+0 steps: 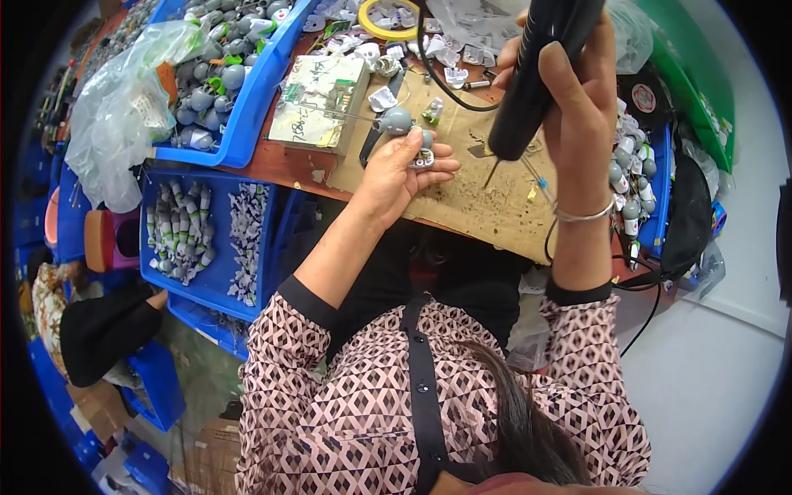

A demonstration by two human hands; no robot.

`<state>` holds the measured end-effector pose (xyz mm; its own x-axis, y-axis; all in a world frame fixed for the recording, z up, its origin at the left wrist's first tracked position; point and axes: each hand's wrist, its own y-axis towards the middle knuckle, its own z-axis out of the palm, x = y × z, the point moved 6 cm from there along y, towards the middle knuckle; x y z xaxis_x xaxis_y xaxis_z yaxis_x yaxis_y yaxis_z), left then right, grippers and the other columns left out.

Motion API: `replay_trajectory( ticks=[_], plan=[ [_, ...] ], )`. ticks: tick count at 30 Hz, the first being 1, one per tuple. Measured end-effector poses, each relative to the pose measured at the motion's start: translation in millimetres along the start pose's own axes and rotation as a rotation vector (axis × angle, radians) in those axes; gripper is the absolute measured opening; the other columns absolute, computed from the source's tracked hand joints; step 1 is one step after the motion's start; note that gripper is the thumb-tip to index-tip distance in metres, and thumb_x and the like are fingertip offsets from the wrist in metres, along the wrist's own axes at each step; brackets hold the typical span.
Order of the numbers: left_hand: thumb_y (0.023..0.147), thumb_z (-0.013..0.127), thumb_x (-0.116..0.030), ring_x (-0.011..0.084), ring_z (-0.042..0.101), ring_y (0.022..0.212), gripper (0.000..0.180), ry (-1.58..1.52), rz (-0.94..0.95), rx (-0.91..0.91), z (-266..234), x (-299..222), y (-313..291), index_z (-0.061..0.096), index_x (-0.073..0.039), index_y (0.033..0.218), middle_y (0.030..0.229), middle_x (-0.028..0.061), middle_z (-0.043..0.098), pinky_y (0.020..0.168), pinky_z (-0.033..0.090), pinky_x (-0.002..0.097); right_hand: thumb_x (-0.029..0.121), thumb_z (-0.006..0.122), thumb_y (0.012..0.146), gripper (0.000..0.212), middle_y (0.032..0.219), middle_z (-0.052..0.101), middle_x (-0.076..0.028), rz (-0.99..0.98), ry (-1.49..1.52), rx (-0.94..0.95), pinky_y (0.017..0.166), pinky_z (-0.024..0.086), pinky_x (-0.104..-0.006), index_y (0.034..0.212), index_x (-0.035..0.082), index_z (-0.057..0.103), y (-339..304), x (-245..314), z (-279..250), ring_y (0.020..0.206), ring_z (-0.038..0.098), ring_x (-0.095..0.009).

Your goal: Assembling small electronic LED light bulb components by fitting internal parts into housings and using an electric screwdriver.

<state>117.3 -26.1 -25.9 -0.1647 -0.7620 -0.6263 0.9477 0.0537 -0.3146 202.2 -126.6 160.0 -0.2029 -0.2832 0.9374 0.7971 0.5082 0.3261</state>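
My left hand (394, 177) is closed around a small grey and white plastic piece with a rounded grey head (395, 121). A thin rod runs leftward from near that head, over a pale block (304, 128) with handwriting on it. In my right hand (582, 107) is a black corded electric screwdriver (525, 103), its fingers wrapped round the body. The thin bit points down toward the cardboard sheet (470, 216), to the right of the grey piece and apart from it. A small white and green part (432, 110) lies just beyond my left fingers.
Blue bins of grey pieces stand at the upper left (239, 136) and right (657, 239). Below the left one is a blue tray (148, 247) of sorted parts. A yellow tape roll (364, 23) and white shells lie far back. Another person's black sleeve (107, 334) shows at left.
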Motion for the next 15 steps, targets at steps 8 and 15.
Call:
replay_trajectory(
  ticks=[8, 15],
  plan=[
    [0.096, 0.044, -0.033, 0.0261, 0.065, 0.085, 0.035, -0.034, 0.006, -0.018, 3.8, -2.9, -4.7, 0.052, 0.001, 0.094, 0.091, 0.0139, 0.061, 0.075, 0.054, 0.0356, 0.032, 0.049, 0.092, 0.049, 0.099, 0.047, -0.015, -0.528, -0.001, -0.034, 0.058, 0.05, -0.0318, 0.128, 0.01, 0.024, -17.8, -13.1, 28.3, 0.065, 0.056, -0.021],
    [0.096, 0.044, -0.034, 0.025, 0.065, 0.085, 0.034, -0.035, 0.006, 0.003, 1.8, -2.7, -3.9, 0.052, -0.001, 0.093, 0.089, 0.0125, 0.06, 0.075, 0.054, 0.0347, 0.035, 0.049, 0.092, 0.055, 0.098, 0.047, -0.017, -0.644, -0.042, -0.036, 0.056, 0.051, -0.0322, 0.132, 0.012, 0.017, -18.6, -13.7, 35.0, 0.066, 0.057, -0.021]
  ],
)
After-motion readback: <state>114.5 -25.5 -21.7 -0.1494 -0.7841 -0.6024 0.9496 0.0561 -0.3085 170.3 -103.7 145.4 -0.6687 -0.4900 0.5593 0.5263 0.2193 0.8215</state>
